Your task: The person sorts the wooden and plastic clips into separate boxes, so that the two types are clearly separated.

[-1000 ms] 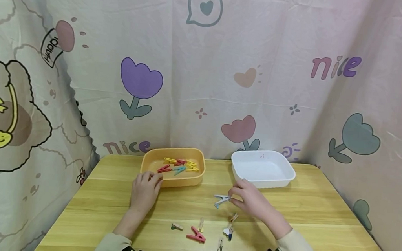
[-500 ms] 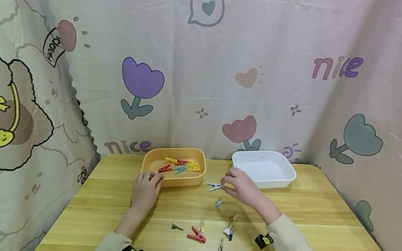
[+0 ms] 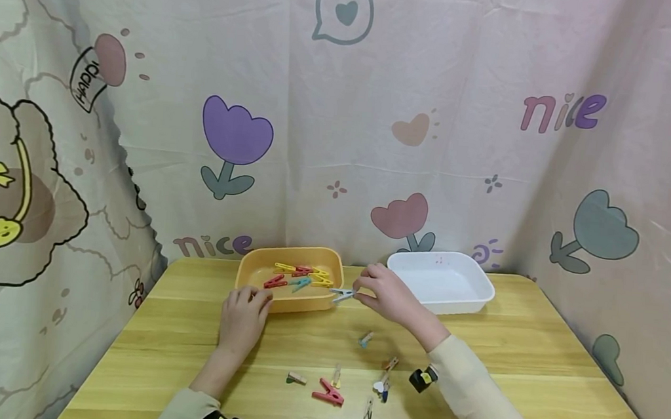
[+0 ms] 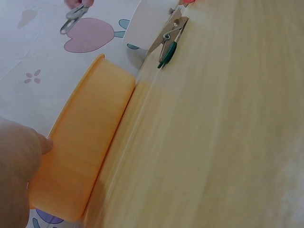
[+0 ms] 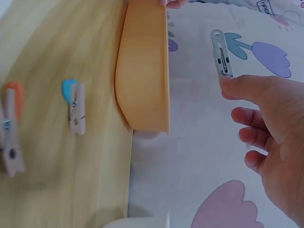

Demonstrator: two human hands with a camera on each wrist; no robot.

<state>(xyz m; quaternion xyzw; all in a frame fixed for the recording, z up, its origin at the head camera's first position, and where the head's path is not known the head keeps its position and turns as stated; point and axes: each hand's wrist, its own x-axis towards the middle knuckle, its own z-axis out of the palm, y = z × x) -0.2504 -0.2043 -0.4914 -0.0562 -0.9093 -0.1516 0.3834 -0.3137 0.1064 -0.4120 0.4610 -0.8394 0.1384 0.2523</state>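
My right hand (image 3: pixel 387 292) pinches a pale grey clothespin (image 3: pixel 343 294) between thumb and fingertips, at the right end of an orange plastic basin (image 3: pixel 288 303). In the right wrist view, this clothespin (image 5: pixel 221 53) points away from the fingertips, above the basin's rim. The left hand (image 3: pixel 242 314) grips the basin's near left rim; its thumb (image 4: pixel 45 144) lies against the outer wall while the other fingers are mostly hidden. Inside the basin are several red, yellow and blue clothespins (image 3: pixel 300 282).
A white basin (image 3: pixel 452 307) stands at the back right. On the wooden table lie a pink clothespin (image 3: pixel 329 393), a wooden one with a blue heart (image 3: pixel 365 339), one with a green piece (image 3: pixel 296 378), and several more small ones. A printed curtain (image 3: pixel 341 137) hangs behind.
The right hand has moved left and away from me with the grey clothespin, from the table's middle to the orange basin's edge. The left hand has stayed on the rim.
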